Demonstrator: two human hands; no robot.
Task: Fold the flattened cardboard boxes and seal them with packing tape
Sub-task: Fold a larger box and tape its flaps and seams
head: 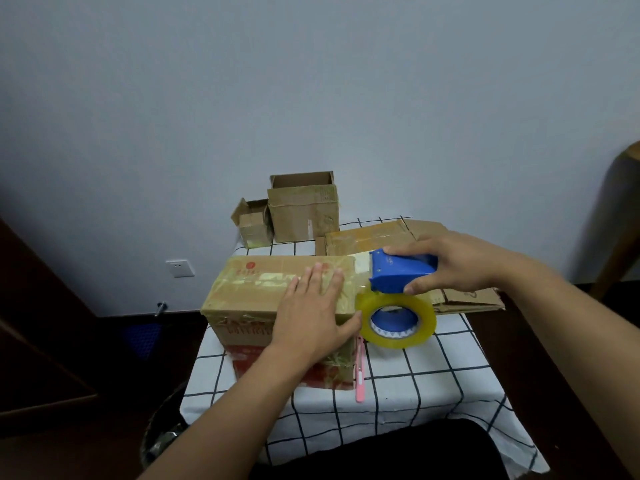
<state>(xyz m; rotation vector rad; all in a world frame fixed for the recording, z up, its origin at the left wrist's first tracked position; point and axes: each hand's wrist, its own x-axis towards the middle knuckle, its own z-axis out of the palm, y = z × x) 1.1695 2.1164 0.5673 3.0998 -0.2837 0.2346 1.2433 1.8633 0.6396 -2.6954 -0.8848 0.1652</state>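
Fingers point(325, 277) of the left hand point(311, 306) lie flat, pressing the box point(263, 292) top; right hand point(460, 261) grips the tape dispenser point(401, 273) just beside them. Tape could wrinkle or lift if that pressure slackens while pulling.

The folded brown cardboard box point(277, 299), glossy with old tape, stands closed on the checked table under my flat left hand point(311, 306), while my right hand point(460, 261) grips the blue tape dispenser point(401, 273), its yellowish roll point(398, 318) at the box's right edge.
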